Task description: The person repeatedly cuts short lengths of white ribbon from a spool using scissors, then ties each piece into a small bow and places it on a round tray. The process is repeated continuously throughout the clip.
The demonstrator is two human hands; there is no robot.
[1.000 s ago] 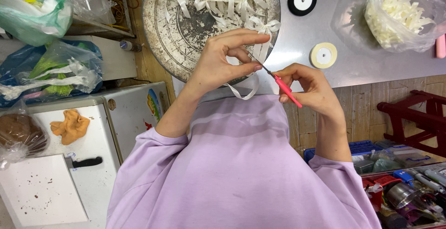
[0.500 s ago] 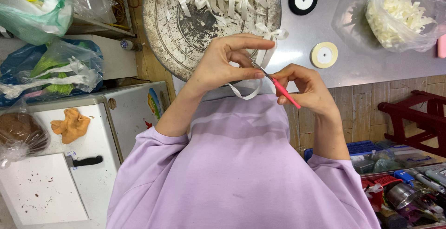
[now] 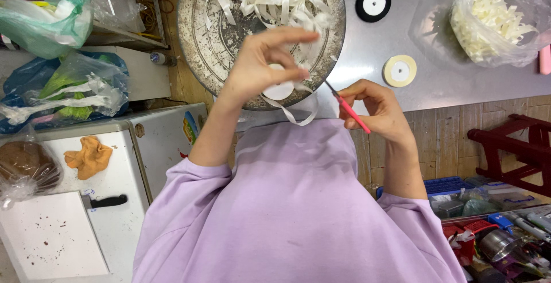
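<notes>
Your left hand (image 3: pixel 261 65) sits at upper centre of the frame, over the lower rim of the round metal tray (image 3: pixel 198 36), fingers curled around a small white spool (image 3: pixel 279 89) with the index finger raised above it. From the spool a white ribbon (image 3: pixel 295 113) droops in a loop down and to the right, toward your right hand (image 3: pixel 376 111) just right of centre. That hand is closed on red-handled scissors (image 3: pixel 350 111), whose long axis runs from lower right up to upper left, tips pointing at the ribbon and nearly touching its right end. The right hand is the nearer one to the cut point. Compared with half a second ago, your left hand has lifted and turned, the spool now shows, and the loop hangs lower.
</notes>
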